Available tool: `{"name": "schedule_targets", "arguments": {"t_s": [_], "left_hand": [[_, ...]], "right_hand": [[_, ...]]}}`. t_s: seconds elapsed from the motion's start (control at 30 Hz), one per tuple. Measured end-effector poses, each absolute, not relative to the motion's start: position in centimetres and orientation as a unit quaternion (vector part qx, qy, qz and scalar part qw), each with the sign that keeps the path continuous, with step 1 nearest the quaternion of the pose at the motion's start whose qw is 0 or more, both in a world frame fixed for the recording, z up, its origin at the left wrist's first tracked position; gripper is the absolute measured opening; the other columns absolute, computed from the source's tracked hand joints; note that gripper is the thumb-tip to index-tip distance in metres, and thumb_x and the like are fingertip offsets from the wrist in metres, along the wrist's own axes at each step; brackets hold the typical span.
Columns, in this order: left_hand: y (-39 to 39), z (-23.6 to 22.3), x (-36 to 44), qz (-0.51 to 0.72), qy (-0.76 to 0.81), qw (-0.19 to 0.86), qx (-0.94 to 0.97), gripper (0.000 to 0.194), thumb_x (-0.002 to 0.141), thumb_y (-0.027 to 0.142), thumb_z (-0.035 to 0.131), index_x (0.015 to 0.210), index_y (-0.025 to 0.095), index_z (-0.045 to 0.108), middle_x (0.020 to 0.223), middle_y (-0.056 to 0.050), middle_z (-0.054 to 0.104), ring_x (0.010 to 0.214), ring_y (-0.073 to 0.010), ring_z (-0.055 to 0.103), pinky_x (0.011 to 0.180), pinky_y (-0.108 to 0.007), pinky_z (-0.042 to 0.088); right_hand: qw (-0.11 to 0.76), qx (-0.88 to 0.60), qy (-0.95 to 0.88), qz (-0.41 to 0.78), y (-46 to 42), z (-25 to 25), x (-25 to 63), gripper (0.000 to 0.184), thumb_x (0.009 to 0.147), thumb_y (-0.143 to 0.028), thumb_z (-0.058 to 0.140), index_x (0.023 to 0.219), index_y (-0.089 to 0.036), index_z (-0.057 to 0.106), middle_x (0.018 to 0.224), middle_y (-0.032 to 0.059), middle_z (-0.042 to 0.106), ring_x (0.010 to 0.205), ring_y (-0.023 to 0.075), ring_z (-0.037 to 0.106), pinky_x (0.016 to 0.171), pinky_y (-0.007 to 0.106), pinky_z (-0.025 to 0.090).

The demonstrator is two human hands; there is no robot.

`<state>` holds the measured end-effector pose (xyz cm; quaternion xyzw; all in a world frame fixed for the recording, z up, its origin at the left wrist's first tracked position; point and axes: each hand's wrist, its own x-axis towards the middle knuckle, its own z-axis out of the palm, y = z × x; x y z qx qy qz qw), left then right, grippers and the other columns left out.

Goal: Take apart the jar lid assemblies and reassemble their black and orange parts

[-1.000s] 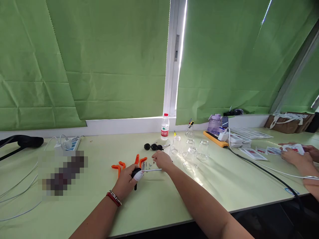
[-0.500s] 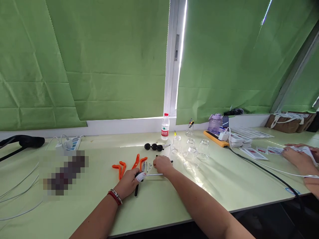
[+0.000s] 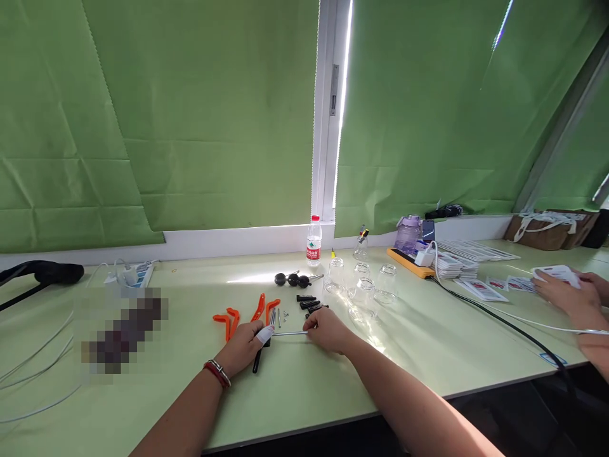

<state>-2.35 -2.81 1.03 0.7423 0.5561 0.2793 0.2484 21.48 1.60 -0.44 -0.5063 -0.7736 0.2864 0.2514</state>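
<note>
My left hand (image 3: 247, 346), with white tape on a finger, is closed on a thin metal rod (image 3: 289, 333) and a black handle-like piece (image 3: 257, 362) that sticks out below it. Whether rod and black piece are joined is hidden by the fingers. At the rod's right end, my right hand (image 3: 328, 330) pinches it with the fingertips. Several black ridged pieces (image 3: 309, 304) lie just beyond the right hand. Bent orange plastic pieces (image 3: 258, 307) rest beyond the left hand, beside short metal pins (image 3: 279, 318) and tiny metal parts (image 3: 285, 315).
Upturned glasses (image 3: 364, 295) stand right of centre, near dark round lenses (image 3: 294, 279) and a water bottle (image 3: 313, 241). An orange power strip (image 3: 410, 263) trails a black cable (image 3: 495, 317). At far right a co-worker's hands (image 3: 568, 292) hold a white card-like item.
My right hand has drawn back from the black pieces, uncovering them, and now pinches the rod's end. My left hand has barely moved. The co-worker's hands shifted slightly.
</note>
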Motion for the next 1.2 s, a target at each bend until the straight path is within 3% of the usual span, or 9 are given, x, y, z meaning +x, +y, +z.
{"name": "schedule_targets", "arguments": {"t_s": [0.13,0.3,0.6,0.93,1.2], "left_hand": [[-2.7,0.9,-2.4,0.270,0.556,0.242,0.748,0.041,0.087,0.053,0.038,0.071,0.019,0.056,0.063,0.001,0.052,0.059,-0.0147,0.046,0.055,-0.023,0.035],[-2.6,1.1,-2.5,0.260,0.547,0.221,0.765,0.044,0.090,0.050,0.031,0.078,0.020,0.062,0.064,0.000,0.052,0.063,-0.0163,0.046,0.059,-0.026,0.037],[-2.6,1.4,-2.3,0.267,0.556,0.270,0.739,0.043,0.089,0.053,0.032,0.067,0.020,0.050,0.060,0.002,0.039,0.058,-0.0143,0.036,0.056,-0.024,0.030],[-2.4,1.2,-2.5,0.276,0.538,0.269,0.749,0.043,0.088,0.055,0.034,0.066,0.019,0.047,0.063,0.001,0.043,0.060,-0.0150,0.039,0.059,-0.024,0.032],[-2.3,1.3,-2.5,0.265,0.557,0.271,0.739,0.044,0.088,0.054,0.035,0.076,0.019,0.059,0.063,0.000,0.046,0.060,-0.0157,0.041,0.057,-0.024,0.033]], "right_hand": [[0.251,-0.501,-0.777,0.286,0.9,-0.9,22.0,0.019,0.068,-0.013,0.058,0.080,-0.016,0.073,0.077,0.0037,0.069,0.068,0.0146,0.059,0.059,0.022,0.043],[0.268,-0.463,-0.813,0.230,0.5,-0.5,22.0,0.018,0.071,-0.010,0.056,0.075,-0.016,0.072,0.084,0.0062,0.068,0.079,0.0174,0.059,0.072,0.027,0.045],[0.282,-0.496,-0.773,0.277,0.6,-0.9,21.8,0.012,0.073,-0.013,0.058,0.076,-0.017,0.069,0.080,0.0043,0.069,0.075,0.0167,0.059,0.066,0.026,0.043],[0.246,-0.484,-0.811,0.218,0.5,-0.8,21.4,0.015,0.073,-0.009,0.054,0.073,-0.017,0.067,0.086,0.0062,0.066,0.080,0.0186,0.057,0.072,0.029,0.040],[0.386,-0.486,-0.658,0.426,1.0,-1.7,21.6,0.008,0.077,-0.021,0.056,0.078,-0.018,0.063,0.076,0.0017,0.061,0.069,0.0144,0.051,0.065,0.026,0.039]]}}
